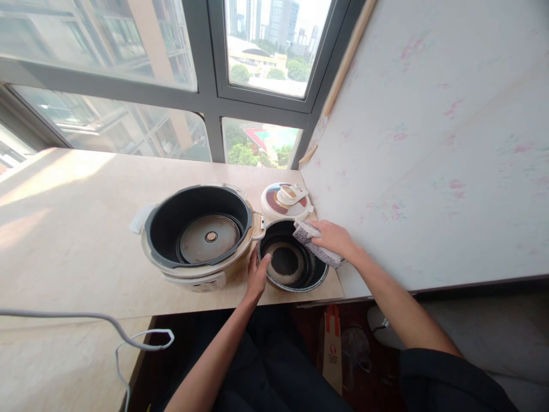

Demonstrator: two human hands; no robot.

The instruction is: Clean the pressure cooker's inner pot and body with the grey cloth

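A black inner pot point(285, 262) stands on the counter near its front edge, with a pale ring worn on its bottom. My left hand point(257, 276) grips the pot's left rim, thumb inside and the fingers outside, partly hidden. At the right rim, my right hand point(331, 237) is closed on a grey and white cloth point(310, 233), which hangs over the edge. Left of the pot is a white electric pressure cooker body point(195, 280), open on top with its heating plate point(209, 237) showing. Behind the pot lies the cooker lid point(286, 200), handle up.
The counter point(77, 246) runs along a window point(261, 114). A flowered wall point(429, 143) rises close on the right. A grey cord point(86, 314) crosses the lower left. Below the front edge a paper bag point(331, 355) stands on the floor.
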